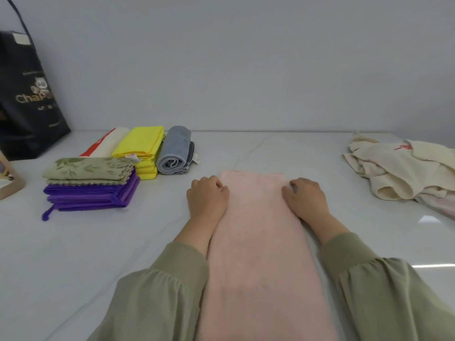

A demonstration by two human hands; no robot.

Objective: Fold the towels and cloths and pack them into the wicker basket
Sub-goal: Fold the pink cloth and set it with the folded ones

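Two curled hands, left and right, on pink towel side edges.

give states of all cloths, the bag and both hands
pink towel, flat long strip
left hand, grips its left edge
right hand, grips its right edge
grey towel, rolled
yellow cloths, folded, stacked
purple cloths, folded, stacked
green cloth, folded, on purple cloths
cream towel, folded
cream pile, crumpled
bag, upright
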